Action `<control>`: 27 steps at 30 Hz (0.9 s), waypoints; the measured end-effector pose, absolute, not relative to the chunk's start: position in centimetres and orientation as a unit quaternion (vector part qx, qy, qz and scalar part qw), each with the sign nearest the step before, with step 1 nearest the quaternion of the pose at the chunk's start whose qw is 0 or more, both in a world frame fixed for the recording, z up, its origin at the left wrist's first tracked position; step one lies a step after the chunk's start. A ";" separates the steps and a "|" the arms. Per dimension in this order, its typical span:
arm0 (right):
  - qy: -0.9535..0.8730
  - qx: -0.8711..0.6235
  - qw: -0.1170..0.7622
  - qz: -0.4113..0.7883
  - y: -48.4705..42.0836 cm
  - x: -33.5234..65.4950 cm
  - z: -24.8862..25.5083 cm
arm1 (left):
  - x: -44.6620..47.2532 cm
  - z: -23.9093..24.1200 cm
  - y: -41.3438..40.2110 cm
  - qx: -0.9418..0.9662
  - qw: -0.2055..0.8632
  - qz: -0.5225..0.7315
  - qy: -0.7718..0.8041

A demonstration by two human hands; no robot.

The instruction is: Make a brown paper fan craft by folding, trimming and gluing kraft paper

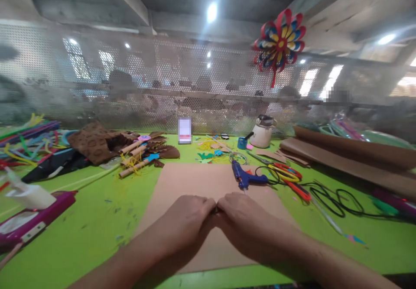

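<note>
Both hands lie knuckles-up on a brown card sheet that is flat on the green counter, near the front edge and in the middle of the view. The left hand and the right hand meet at their thumbs and forefingers over the near half of the sheet, touching each other. Each grip is drawn together, with the fingers curled down and under. The fingertips are hidden, so it cannot be told whether anything is pinched between them. The sheet spreads out on every side of the hands and reaches farthest on the far side. Just beyond the right hand, a blue glue gun lies on the sheet's far right corner. Its black cord loops away to the right across the counter. Red and yellow scissors rest beside the gun, off the sheet. Farther back stand a white pot and a small blue cup. To the far left of the sheet lie rolled paper sticks, and a heap of coloured pipe cleaners lies well apart from them. A pink case sits at the near left. Long brown rolls lie along the right side. A paper pinwheel hangs on the perforated screen behind the counter.
</note>
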State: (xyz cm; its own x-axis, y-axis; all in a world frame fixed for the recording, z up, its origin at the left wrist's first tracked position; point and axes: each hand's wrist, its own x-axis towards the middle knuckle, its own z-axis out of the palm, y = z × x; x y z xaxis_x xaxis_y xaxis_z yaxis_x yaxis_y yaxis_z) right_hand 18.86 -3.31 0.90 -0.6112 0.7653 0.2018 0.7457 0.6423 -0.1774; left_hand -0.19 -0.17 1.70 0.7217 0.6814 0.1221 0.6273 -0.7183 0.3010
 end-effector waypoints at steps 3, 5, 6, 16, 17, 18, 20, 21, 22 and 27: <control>-0.894 -0.425 0.126 0.064 -3.0 19.1 1.2 | -0.4 2.0 -0.5 0.910 0.156 0.096 0.372; -0.889 -0.433 0.127 0.081 -2.6 19.3 1.2 | -0.5 2.7 -1.0 0.898 0.166 0.102 0.394; -0.888 -0.433 0.127 0.090 -2.4 19.3 1.3 | -0.6 3.0 -1.3 0.893 0.171 0.104 0.402; -0.890 -0.421 0.132 0.113 -2.9 19.4 1.1 | -0.8 2.8 -1.7 0.890 0.168 0.100 0.412; -0.890 -0.423 0.138 0.103 -2.9 19.3 1.0 | -0.8 2.6 -1.7 0.892 0.164 0.097 0.410; -0.890 -0.423 0.143 0.092 -3.0 19.3 0.9 | -0.8 2.6 -1.6 0.893 0.165 0.094 0.408; -0.896 -0.414 0.146 0.068 -2.9 19.2 0.7 | -0.7 2.6 -1.6 0.896 0.176 0.092 0.398; -0.899 -0.409 0.145 0.058 -2.9 19.1 0.8 | -0.6 2.7 -1.7 0.896 0.186 0.094 0.392; -0.900 -0.409 0.141 0.051 -2.9 19.0 0.8 | -0.5 2.9 -1.8 0.896 0.199 0.096 0.386; -0.906 -0.401 0.115 0.069 -3.5 18.4 1.5 | -0.4 3.3 -2.4 0.882 0.228 0.092 0.401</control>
State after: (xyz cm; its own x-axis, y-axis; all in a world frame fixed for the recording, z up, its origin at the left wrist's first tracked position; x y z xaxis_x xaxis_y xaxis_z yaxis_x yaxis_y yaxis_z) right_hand 18.42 -3.51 1.50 -0.6515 0.7429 0.1534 0.7112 0.6686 -0.2172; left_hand -0.39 -2.38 3.35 0.6615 0.7497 -0.0207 0.6657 -0.5743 0.4764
